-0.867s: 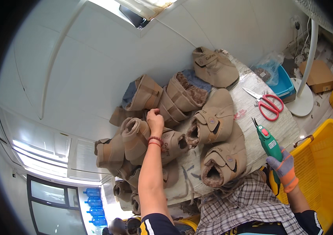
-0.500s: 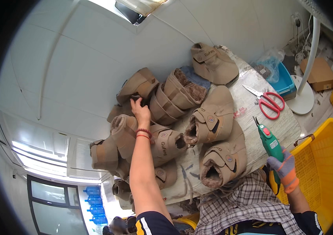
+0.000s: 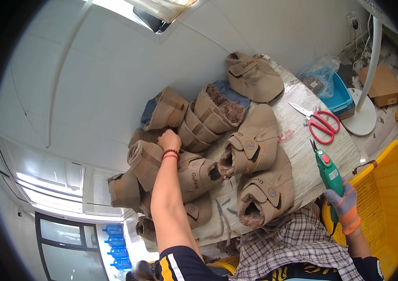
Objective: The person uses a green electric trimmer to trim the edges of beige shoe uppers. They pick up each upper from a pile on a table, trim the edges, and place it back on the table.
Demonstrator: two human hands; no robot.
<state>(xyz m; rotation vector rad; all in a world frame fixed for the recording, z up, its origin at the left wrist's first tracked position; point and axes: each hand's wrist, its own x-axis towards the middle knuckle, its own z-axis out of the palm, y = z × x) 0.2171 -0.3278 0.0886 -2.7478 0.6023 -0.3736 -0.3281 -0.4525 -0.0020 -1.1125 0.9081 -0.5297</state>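
Tan fur-lined shoe uppers are heaped on the table's left half. My bare left hand, a bead bracelet at its wrist, reaches into the heap with its fingers curled onto a flat-lying shoe upper; its fingertips are partly hidden. Just behind it stands an upper with a blue lining, beside several nested uppers. My gloved right hand is closed around green electric scissors, held off the table's right edge with the black blades pointing away from me.
Red-handled scissors lie on the worn table. One upper sits at the far end. Yellow baskets stand at the right, near a blue bin, a cardboard box and a white stand. Grey trimmings lie up front.
My left hand has shifted down from the blue-lined upper, and its fingers have curled in. That upper stands more upright. The electric scissors have moved slightly to the right.
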